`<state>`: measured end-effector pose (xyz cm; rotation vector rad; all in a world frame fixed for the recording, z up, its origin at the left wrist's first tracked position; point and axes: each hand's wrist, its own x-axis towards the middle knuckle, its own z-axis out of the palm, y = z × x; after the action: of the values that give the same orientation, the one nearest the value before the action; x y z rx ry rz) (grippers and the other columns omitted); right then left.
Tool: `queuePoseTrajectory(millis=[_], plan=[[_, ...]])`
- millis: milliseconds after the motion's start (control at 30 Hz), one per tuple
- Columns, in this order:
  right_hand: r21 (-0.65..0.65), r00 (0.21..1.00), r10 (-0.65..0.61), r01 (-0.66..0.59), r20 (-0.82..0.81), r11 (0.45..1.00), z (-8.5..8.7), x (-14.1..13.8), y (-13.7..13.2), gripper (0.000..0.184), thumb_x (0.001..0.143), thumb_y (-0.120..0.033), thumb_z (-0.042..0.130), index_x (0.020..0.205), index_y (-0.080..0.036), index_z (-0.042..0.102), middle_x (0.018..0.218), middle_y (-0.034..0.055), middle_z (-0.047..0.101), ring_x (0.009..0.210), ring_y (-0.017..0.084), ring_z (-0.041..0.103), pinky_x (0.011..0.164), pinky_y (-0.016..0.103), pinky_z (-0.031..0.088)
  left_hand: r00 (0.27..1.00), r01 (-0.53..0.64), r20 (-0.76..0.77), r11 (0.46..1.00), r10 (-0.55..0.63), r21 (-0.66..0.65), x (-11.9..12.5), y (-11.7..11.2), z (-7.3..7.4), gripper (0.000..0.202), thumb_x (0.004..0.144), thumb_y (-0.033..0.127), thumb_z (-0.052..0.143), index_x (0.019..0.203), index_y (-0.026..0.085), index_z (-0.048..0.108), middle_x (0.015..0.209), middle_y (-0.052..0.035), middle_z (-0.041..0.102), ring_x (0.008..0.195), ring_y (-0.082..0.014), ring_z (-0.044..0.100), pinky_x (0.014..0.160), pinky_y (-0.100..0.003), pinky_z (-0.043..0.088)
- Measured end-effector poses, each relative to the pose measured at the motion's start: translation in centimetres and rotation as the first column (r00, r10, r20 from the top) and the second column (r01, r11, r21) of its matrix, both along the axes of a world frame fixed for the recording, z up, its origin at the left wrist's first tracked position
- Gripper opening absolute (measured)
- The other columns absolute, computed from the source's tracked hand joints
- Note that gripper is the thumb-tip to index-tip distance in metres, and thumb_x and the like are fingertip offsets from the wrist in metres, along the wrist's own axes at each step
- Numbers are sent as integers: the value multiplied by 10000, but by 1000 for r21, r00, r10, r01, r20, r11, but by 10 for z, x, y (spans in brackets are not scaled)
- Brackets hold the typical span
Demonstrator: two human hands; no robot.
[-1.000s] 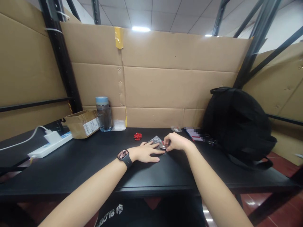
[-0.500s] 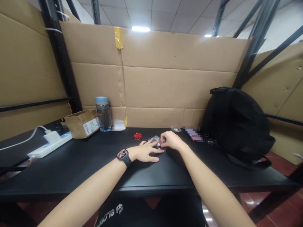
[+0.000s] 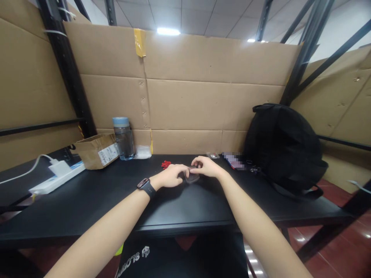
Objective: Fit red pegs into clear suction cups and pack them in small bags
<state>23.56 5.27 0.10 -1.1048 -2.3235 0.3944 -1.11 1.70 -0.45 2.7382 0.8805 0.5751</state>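
Observation:
A small clear plastic bag (image 3: 192, 178) is between my hands, just above or on the black tabletop. My left hand (image 3: 173, 175), with a dark watch on its wrist, has its fingers curled in at the bag's left edge. From the other side, my right hand (image 3: 206, 166) pinches the bag's upper part between thumb and fingers. The bag's contents cannot be made out. Just behind my left hand lies a little heap of red pieces (image 3: 166, 165), partly covered by the hand.
At the left stand a white power strip (image 3: 58, 179) with a charger, an open cardboard box (image 3: 97, 152) and a water bottle (image 3: 124, 139). A black backpack (image 3: 282, 150) sits right. Near the cardboard wall lie a small clear packet (image 3: 213, 155) and a blurred-out flat item (image 3: 233, 161).
My left hand has gone from lying spread over the bag to curled fingers gripping its edge. The right hand still pinches the bag. The view has shifted slightly.

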Motion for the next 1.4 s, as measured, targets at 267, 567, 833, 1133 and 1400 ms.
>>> queuePoseTrajectory(millis=[267, 567, 833, 1133, 1400], plan=[[-3, 992, 31, -31, 123, 1000, -3, 12, 2, 316, 617, -161, 843, 906, -198, 720, 908, 4, 660, 783, 147, 585, 695, 237, 439, 966, -257, 85, 937, 243, 237, 10, 10, -22, 215, 890, 245, 641, 1103, 261, 662, 1235, -55, 647, 1169, -254, 549, 1007, -408, 406], [-35, 999, 13, -12, 35, 999, 2, 11, -1, 33, 747, -212, 763, 767, -186, 757, 909, 27, 710, 822, 161, 637, 779, 254, 465, 902, -427, 122, 899, 415, 97, 7, 9, -13, 178, 922, 365, 606, 906, 261, 748, 1233, -42, 684, 1171, -270, 557, 997, -452, 385], [-115, 982, -181, 186, 52, 976, -6, 10, 7, 167, 785, -325, 724, 765, -168, 777, 766, 28, 758, 728, 170, 666, 689, 251, 454, 834, -546, 158, 831, 529, 102, 8, 8, -11, 282, 932, 385, 546, 772, 222, 711, 1085, -54, 713, 1122, -290, 568, 948, -443, 384], [-20, 957, -285, 286, 54, 958, -14, 2, 9, 178, 809, -353, 741, 903, -202, 741, 896, 35, 760, 791, 165, 675, 738, 249, 477, 935, -352, 141, 894, 325, 278, 16, -8, -7, 304, 902, 190, 530, 1178, 270, 627, 1335, -62, 612, 1242, -257, 502, 988, -409, 353], [-10, 920, -372, 376, 126, 927, -20, -6, 12, 193, 874, -403, 674, 926, -224, 724, 915, 33, 736, 814, 172, 662, 714, 257, 448, 965, -261, 39, 937, 259, 232, 18, -5, -14, 298, 936, 251, 524, 1152, 301, 724, 1403, -46, 606, 1330, -282, 439, 1067, -479, 306]])
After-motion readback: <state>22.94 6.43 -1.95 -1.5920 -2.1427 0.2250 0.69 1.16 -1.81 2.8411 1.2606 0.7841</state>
